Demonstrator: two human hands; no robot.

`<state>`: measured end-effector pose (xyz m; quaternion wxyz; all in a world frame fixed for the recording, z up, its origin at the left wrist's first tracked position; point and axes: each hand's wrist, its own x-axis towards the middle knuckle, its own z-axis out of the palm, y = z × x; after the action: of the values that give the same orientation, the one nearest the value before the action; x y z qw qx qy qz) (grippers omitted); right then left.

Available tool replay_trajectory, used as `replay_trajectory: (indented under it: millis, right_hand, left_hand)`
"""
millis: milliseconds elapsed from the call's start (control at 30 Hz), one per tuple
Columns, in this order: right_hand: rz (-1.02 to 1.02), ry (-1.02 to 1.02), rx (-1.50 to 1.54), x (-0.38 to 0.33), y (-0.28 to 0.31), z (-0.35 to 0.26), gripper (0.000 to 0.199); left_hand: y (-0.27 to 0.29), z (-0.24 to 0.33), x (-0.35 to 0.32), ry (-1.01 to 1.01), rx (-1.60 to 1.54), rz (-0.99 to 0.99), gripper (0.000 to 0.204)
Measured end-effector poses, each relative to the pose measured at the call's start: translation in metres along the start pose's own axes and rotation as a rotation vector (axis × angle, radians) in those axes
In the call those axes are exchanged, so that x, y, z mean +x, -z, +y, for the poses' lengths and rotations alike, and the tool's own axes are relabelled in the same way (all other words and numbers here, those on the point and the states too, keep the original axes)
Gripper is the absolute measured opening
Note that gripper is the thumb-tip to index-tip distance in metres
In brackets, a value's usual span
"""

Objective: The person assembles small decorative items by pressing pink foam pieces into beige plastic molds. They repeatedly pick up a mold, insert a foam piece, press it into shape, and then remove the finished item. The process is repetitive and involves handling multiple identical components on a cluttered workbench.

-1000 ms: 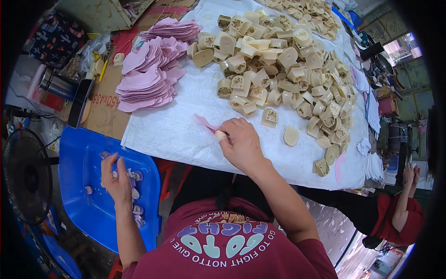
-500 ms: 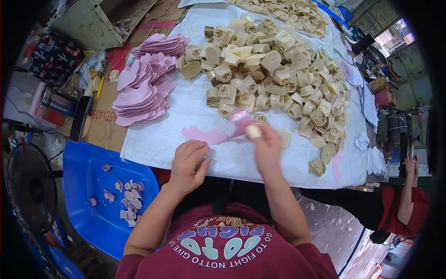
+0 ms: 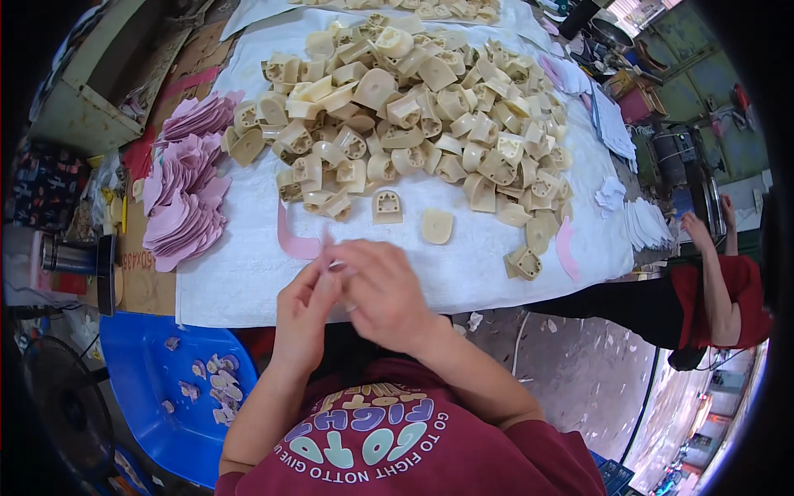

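My left hand (image 3: 304, 306) is closed in a pinch on a thin pink piece (image 3: 326, 245), whose tip shows above the fingers. My right hand (image 3: 382, 289), slightly blurred, curls in against it from the right. Whatever its fingers hold is hidden behind them. Just beyond the hands a curved pink strip (image 3: 289, 240) lies on the white sheet. A cream plastic heel-shaped block (image 3: 387, 207) stands past my right hand, with another one (image 3: 437, 226) beside it. Farther off is a big heap of such blocks (image 3: 413, 116).
Stacks of pink cut pieces (image 3: 184, 223) lie at the left of the white sheet (image 3: 240, 302). Below them a blue tub (image 3: 149, 388) holds several wrapped pieces. A black fan (image 3: 66, 413) stands at far left. Another person (image 3: 715, 302) is at the right.
My right hand has come in from the right to meet my left hand, and the cream block it held is now hidden. The view has shifted, so the heap appears farther left.
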<state>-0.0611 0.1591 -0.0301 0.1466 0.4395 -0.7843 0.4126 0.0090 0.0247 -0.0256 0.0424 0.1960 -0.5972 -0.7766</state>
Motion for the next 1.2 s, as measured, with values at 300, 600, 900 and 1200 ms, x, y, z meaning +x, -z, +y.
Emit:
replay_trajectory:
  millis: [300, 600, 900, 1200]
  right_hand:
    - [0.066, -0.491, -0.482, -0.022, 0.047, 0.06, 0.046]
    - [0.187, -0.736, 0.182, -0.044, 0.034, 0.03, 0.043]
    - [0.111, -0.982, 1.256, 0.005, 0.041, -0.009, 0.036]
    - [0.181, -0.604, 0.686, 0.002, 0.047, -0.035, 0.033]
  left_hand:
    - [-0.008, -0.001, 0.019, 0.266, -0.41, 0.008, 0.042]
    - [-0.004, -0.003, 0.023, 0.196, -0.75, -0.006, 0.045]
    - [-0.015, 0.007, 0.0, 0.216, -0.765, -0.306, 0.049]
    - [-0.002, 0.013, -0.001, 0.221, -0.59, -0.11, 0.037]
